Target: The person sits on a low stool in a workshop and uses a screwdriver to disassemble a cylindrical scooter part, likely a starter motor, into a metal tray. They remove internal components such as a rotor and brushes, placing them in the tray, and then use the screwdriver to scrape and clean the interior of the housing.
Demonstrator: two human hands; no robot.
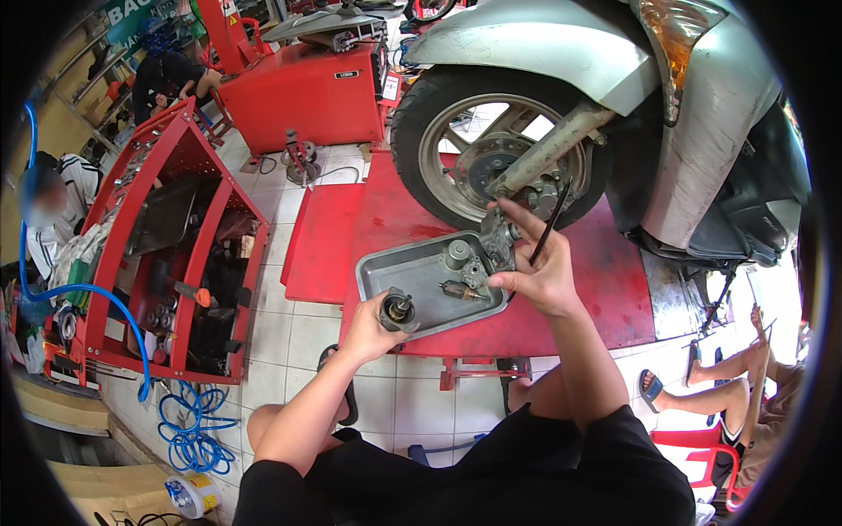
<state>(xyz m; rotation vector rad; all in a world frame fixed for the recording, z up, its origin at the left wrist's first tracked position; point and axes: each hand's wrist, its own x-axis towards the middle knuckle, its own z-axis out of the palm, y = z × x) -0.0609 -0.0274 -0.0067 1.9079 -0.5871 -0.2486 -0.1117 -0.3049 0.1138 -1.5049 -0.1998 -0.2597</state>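
My left hand (373, 333) grips a round metal housing (398, 310) with a shaft inside, over the near-left corner of a grey tray (371, 267). My right hand (544, 276) holds a cast metal part (497, 245) by the tray's right side, along with a slim black rod (553, 217) slanting upward. The tray lies on a red platform and contains a silver cylindrical part (456, 252) and a slender dark-bodied part (460, 291). Behind my right hand are the front wheel (423, 123) and fork (566, 140) of a silver scooter.
A red tool cart (149, 184) with a blue hose (123, 307) stands left, and a red machine (298, 96) behind it. The red platform (605, 307) fills the middle. Other people sit at left (79, 184) and right (772, 421). Coiled hose (193, 430) lies on the tiles.
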